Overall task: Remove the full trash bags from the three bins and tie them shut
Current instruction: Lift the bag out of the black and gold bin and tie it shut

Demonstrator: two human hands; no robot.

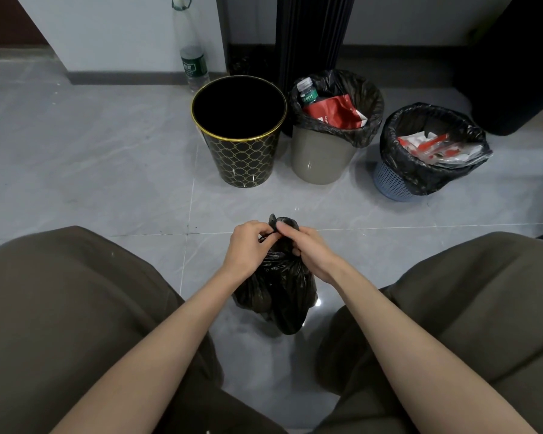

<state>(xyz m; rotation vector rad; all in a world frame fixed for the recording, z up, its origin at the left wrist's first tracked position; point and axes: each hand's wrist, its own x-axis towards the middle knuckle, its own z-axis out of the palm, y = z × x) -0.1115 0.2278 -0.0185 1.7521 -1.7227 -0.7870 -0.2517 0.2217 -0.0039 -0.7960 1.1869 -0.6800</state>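
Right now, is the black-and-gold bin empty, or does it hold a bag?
Empty: the black-and-gold bin shows only a dark, bare inside, and no liner is folded over its gold rim.

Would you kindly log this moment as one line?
left hand, right hand: pinch black plastic trash bag; black gold-patterned bin: unlined; grey plastic bin: bagged; blue mesh basket: bagged

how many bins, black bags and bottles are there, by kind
bins: 3 (black-gold bin, grey bin, blue bin)
black bags: 3 (floor bag, grey-bin bag, blue-bin bag)
bottles: 2 (wall bottle, binned bottle)
total: 8
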